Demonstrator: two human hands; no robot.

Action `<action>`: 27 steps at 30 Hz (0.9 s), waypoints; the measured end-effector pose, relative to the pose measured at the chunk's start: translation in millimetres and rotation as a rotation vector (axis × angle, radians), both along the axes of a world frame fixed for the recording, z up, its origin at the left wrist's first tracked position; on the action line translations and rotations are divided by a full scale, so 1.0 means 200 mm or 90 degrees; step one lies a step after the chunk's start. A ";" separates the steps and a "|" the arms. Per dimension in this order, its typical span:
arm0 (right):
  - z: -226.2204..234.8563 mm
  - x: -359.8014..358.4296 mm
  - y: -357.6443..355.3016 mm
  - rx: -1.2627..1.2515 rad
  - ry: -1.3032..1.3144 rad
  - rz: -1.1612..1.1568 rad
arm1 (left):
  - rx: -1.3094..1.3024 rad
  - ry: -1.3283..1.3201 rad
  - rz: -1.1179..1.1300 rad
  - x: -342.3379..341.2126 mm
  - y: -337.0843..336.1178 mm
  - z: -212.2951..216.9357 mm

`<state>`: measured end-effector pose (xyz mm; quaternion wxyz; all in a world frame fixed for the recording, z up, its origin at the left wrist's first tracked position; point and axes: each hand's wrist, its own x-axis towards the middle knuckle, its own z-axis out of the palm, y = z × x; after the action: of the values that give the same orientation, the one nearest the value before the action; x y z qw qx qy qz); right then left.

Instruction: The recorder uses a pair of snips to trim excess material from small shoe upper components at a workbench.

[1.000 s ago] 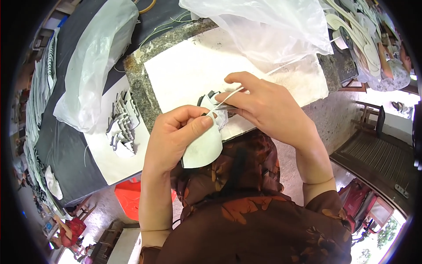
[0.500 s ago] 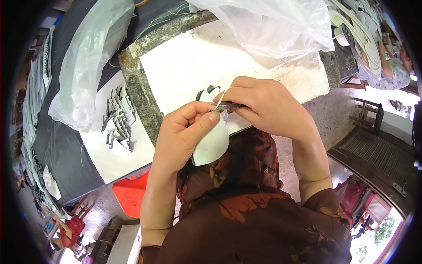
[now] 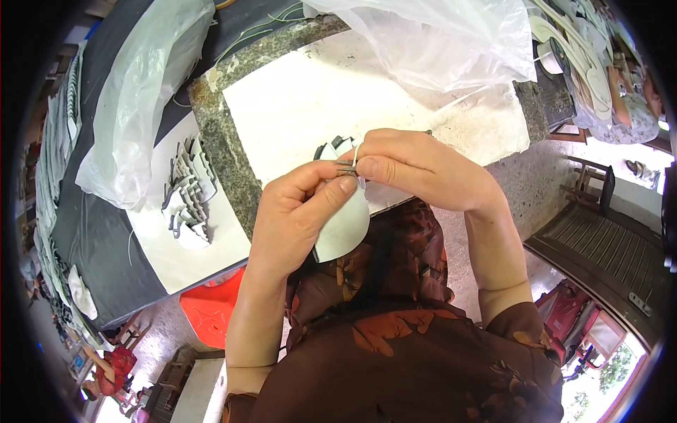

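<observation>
Pinching pale panel [image 3: 343, 234] (L hand [image 3: 289, 211]), metal snips [image 3: 344, 168] + white strip [image 3: 355, 152] (R hand [image 3: 423, 166]); may prick L thumb [image 3: 330, 203] b/c working v. near.

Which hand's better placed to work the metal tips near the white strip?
Right, likely: the right hand holds the slim metal tool, its tips close to the white strip. The left hand looks occupied, pinching the pale curved piece.
</observation>
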<state>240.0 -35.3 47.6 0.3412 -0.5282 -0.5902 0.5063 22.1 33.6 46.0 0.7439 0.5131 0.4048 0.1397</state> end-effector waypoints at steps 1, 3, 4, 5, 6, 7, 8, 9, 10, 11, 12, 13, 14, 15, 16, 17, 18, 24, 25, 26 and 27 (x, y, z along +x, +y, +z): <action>0.00 0.00 0.00 -0.010 0.023 -0.005 | 0.005 0.008 -0.001 0.00 0.00 0.01; 0.00 0.00 0.01 -0.030 0.039 -0.010 | 0.011 0.016 -0.001 0.00 0.00 0.01; 0.00 0.00 0.01 -0.050 0.054 -0.015 | 0.010 0.015 0.001 0.00 0.00 0.01; 0.01 0.00 0.01 -0.050 0.054 -0.014 | 0.009 0.014 0.003 0.01 0.00 0.02; 0.01 0.00 0.02 -0.058 0.050 -0.015 | 0.008 0.014 0.003 0.00 0.00 0.02; 0.01 0.00 0.02 -0.065 0.046 -0.014 | 0.008 0.020 -0.007 0.00 0.01 0.01; 0.00 0.00 0.02 -0.065 0.046 -0.014 | 0.007 0.025 -0.018 -0.01 0.01 0.01; 0.00 0.00 0.02 -0.083 0.076 -0.026 | 0.007 0.025 -0.017 -0.01 0.01 0.02; -0.01 0.00 0.02 -0.101 0.105 -0.038 | 0.020 0.014 -0.007 0.00 0.00 0.02; -0.01 -0.01 0.02 -0.101 0.104 -0.038 | 0.032 0.002 0.002 0.00 0.00 0.02; -0.02 -0.01 0.02 -0.093 0.130 -0.089 | 0.033 0.001 0.002 -0.01 0.00 0.02; -0.01 -0.02 0.02 -0.084 0.156 -0.140 | 0.007 -0.013 0.006 -0.02 0.00 0.02; 0.00 -0.03 0.02 -0.086 0.158 -0.140 | -0.021 -0.024 0.012 -0.03 0.01 0.01; 0.03 -0.04 0.03 -0.054 0.134 -0.152 | -0.022 -0.022 0.013 -0.03 0.01 0.02; 0.05 -0.04 0.04 -0.022 0.110 -0.165 | -0.051 -0.026 0.029 -0.02 0.02 0.03; 0.06 -0.04 0.04 -0.021 0.109 -0.165 | -0.078 -0.034 0.045 -0.03 0.02 0.04; 0.07 -0.04 0.03 -0.011 0.069 -0.149 | -0.078 -0.034 0.045 -0.03 0.01 0.03; 0.04 -0.07 0.03 0.084 -0.018 -0.118 | 0.025 0.010 -0.023 -0.05 0.01 0.03; 0.03 -0.07 0.03 0.119 -0.018 -0.121 | 0.042 0.025 -0.029 -0.04 0.01 0.03; 0.03 -0.07 0.03 0.119 -0.018 -0.120 | 0.059 0.042 -0.034 -0.04 0.00 0.03; 0.03 -0.07 0.03 0.123 -0.043 -0.121 | 0.059 0.042 -0.033 -0.04 0.00 0.03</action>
<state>225.6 -29.5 52.9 0.4170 -0.5633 -0.5943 0.3945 13.9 34.1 52.7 0.7090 0.5615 0.4088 0.1218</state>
